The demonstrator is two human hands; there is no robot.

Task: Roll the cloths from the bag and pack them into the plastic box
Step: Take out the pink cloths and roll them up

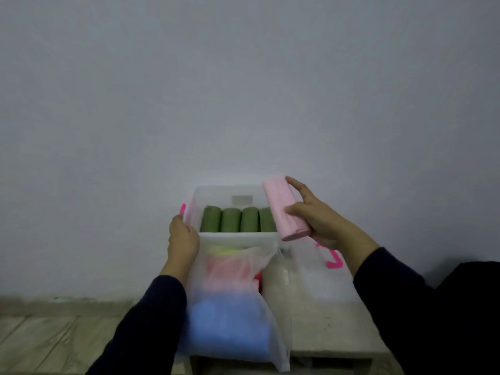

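Note:
A clear plastic box point(205, 192) stands against the wall with several green rolled cloths point(230, 220) in a row inside. My right hand point(319, 220) grips a pink rolled cloth point(284, 209) above the box's right end. My left hand point(182, 236) holds the rim of a translucent mesh bag point(273, 315) at the box's near left corner. Inside the bag lie a blue cloth point(227, 328), a pink-red cloth point(230, 269) and a yellow one point(224, 250).
The box and bag sit on a low pale table point(332, 328). Pink marks point(334, 259) show on the bag to the right. A grey wall rises close behind. Wooden floor planks point(40, 339) lie at the lower left.

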